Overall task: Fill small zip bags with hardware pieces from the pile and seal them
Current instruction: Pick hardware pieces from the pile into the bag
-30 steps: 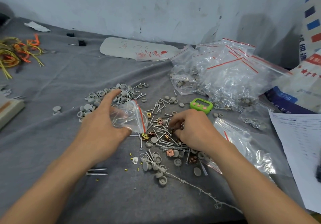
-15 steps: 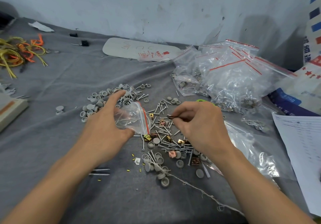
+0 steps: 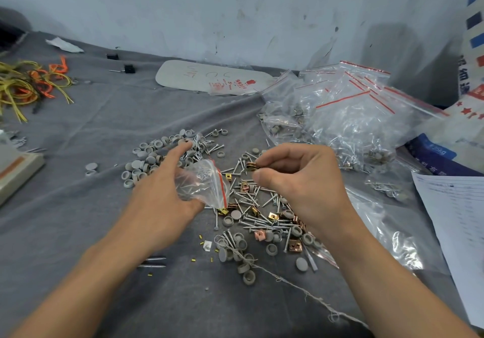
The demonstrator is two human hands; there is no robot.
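My left hand (image 3: 159, 198) holds a small clear zip bag (image 3: 203, 183) with a red seal strip, its mouth facing right and held open. My right hand (image 3: 301, 180) pinches a small brass clip (image 3: 252, 166) between thumb and fingers, just right of the bag's mouth. Below both hands lies the pile of hardware (image 3: 262, 214): screws, grey round caps and brass and copper clips spread on the grey cloth (image 3: 78, 233).
A heap of filled zip bags (image 3: 348, 117) lies at the back right. More grey caps (image 3: 152, 151) sit behind my left hand. Paper sheets (image 3: 455, 222) lie at the right edge, yellow and orange ties (image 3: 28, 86) at the far left, a string (image 3: 301, 288) near the front.
My right hand lifted off the pile with a brass clip and brought it up toward the bag's mouth. My left hand kept holding the bag.
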